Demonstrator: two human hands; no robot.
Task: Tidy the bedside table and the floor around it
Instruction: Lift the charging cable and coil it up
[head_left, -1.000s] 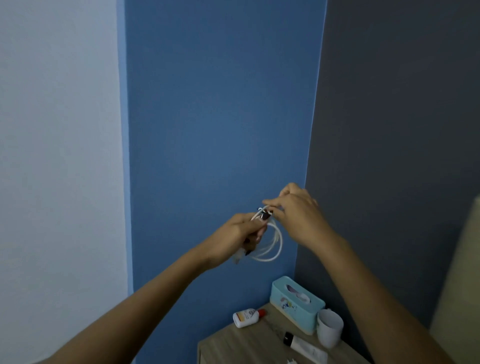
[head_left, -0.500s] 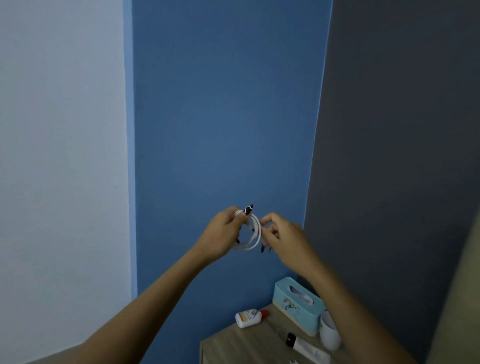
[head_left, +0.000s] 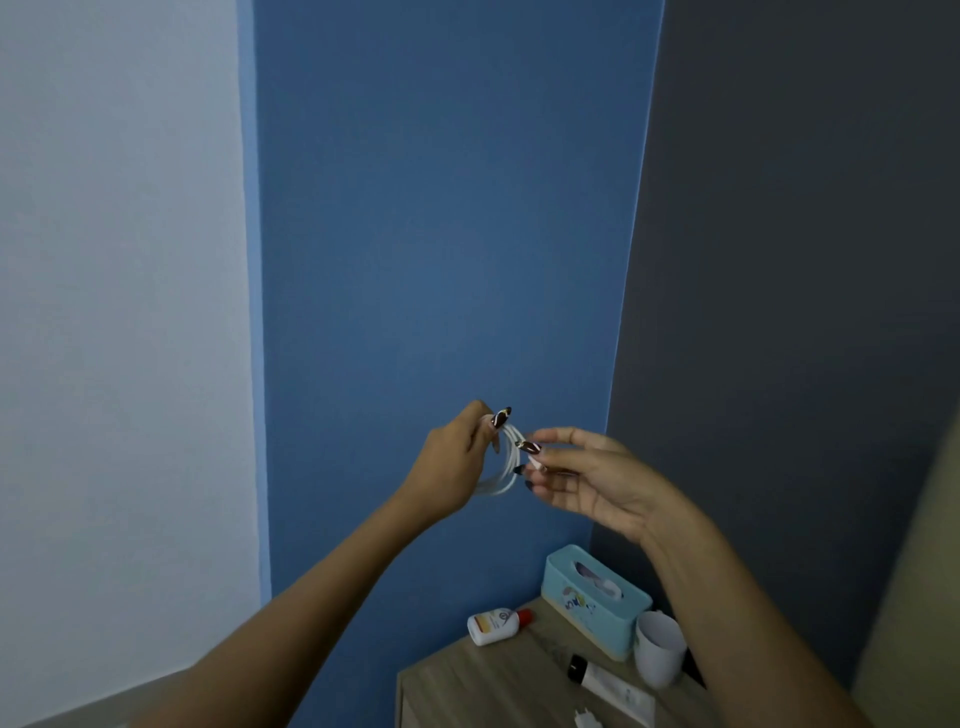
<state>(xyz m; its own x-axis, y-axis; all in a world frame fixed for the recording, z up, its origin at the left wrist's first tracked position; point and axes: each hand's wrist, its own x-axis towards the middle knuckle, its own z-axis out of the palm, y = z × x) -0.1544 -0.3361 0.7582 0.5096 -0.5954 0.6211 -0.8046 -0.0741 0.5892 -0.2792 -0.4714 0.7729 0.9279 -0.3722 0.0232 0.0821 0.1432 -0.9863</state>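
**Head view: coiled cable held up over the bedside corner**

Only the far corner of the wooden tabletop (head_left: 467, 686) shows, at five o'clock in the frame. The lower edge cuts it off and the right forearm covers its three o'clock side. A small white plug (head_left: 587, 719) is sliced by the bottom edge. A white cup (head_left: 657, 649) is partly behind the forearm. The print on the teal tissue box (head_left: 592, 597) and on the white bottle with a red cap (head_left: 493, 627) is too small to read. A tube with a black cap (head_left: 613, 688) lies at six o'clock from the box.

The white cable (head_left: 508, 467) is in the air at six o'clock from the frame's centre, well above the tabletop, wound into a small coil. Part of the coil is hidden inside the left hand (head_left: 449, 470), whose fingers (head_left: 475, 415) curl round it, thumb on top. The right hand (head_left: 602, 483), at three o'clock from the coil, is blurred. Its fingers (head_left: 582, 457) lie nearly straight, while thumb and forefinger appear to pinch the cable's loose end. How firmly they pinch it cannot be told.
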